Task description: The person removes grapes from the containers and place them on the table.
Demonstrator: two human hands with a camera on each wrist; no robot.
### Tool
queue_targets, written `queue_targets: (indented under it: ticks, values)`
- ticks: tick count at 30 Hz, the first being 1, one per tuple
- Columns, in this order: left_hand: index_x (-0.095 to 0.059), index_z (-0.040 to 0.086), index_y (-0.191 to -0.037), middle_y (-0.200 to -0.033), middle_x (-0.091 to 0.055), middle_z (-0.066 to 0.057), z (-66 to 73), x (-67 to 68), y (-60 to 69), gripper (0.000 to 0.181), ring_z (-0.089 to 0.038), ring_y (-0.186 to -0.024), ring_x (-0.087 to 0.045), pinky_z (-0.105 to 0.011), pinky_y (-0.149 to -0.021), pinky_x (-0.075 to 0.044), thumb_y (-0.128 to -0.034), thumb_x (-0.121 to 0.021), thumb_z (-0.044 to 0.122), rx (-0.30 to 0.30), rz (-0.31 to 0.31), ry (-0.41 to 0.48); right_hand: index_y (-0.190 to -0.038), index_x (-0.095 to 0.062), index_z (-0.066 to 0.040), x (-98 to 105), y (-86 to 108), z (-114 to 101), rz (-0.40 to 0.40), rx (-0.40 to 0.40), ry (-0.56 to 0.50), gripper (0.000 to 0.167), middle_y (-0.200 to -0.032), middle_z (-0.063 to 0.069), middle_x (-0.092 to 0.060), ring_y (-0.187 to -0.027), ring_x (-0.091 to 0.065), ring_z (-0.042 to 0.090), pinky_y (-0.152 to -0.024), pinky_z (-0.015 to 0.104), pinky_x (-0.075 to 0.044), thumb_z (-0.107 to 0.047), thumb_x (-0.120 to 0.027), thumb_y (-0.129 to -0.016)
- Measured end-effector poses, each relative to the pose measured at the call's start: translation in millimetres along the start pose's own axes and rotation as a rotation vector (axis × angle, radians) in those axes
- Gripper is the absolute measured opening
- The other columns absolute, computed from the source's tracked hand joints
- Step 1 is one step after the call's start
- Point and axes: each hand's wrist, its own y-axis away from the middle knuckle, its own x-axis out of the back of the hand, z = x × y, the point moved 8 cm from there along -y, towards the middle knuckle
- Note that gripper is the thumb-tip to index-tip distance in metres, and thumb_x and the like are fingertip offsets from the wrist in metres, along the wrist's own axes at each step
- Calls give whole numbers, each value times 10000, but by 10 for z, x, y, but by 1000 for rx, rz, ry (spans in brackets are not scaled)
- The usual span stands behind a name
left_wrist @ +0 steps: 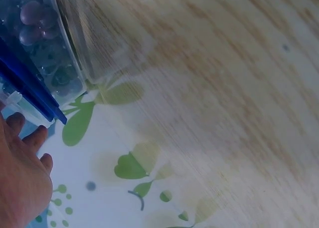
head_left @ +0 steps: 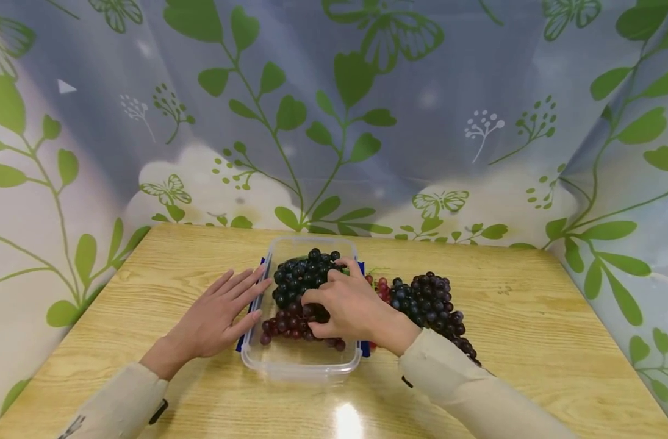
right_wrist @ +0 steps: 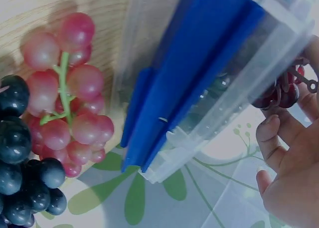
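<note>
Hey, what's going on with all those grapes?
A person's right hand grips dark red grapes at a clear box. The left hand is stretched out at the box's left edge. Black grapes sit in the box. A pinkish-red bunch and more dark grapes lie on the table, to the box's right.

Head looks down; wrist views closer (box (head_left: 301, 368) shared).

from here i see the container (head_left: 301, 368) on the desk (head_left: 537, 341), a rear grape bunch (head_left: 294, 282) and a front bunch (head_left: 287, 324) inside it. the left hand (head_left: 215, 317) sits at its left rim, the right hand (head_left: 351, 308) over the bunches. further bunches (head_left: 429, 300) lie right of the container; a curtain (head_left: 421, 158) hangs behind the desk.
</note>
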Motion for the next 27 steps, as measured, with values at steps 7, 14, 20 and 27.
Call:
queue_targets:
  ticks: [7,14,20,27]
  values:
    - [-306,190,-1518,-1570,-213,-33,-14,-16,9,559,-259,-1398,-261,-473,-1135,-135,-1012,-434,391,8,-24,-19,-1080,-686,-328,92,13,8,15,-22,-22,250,-901,-134,-698,-786,-512,135,-1047,504,-237,-440,-644,-860]
    - [-342,163,-1504,-1568,-220,-35,-4,-13,5,556,-265,-1393,-272,-483,-1129,-145,-1009,-443,397,12,-23,-13,-1085,-692,-321,202,26,44,35,-49,-27,275,-866,-157,-677,-799,-513,126,-1041,508,-247,-469,-642,-859]
    - [-315,182,-1515,-1569,-215,-36,-14,-18,2,560,-265,-1396,-266,-482,-1131,-139,-1011,-438,393,15,-27,-15,-1088,-700,-314,336,44,97,59,-78,-47,287,-879,-159,-675,-813,-516,116,-1057,505,-215,-477,-651,-857]
    - [-305,184,-1518,-1566,-223,-48,-11,-8,-11,564,-278,-1394,-268,-479,-1132,-141,-1010,-442,387,10,-31,-19,-1093,-702,-306,465,58,165,85,-98,-76,291,-917,-157,-670,-857,-519,117,-1050,522,-201,-477,-650,-862]
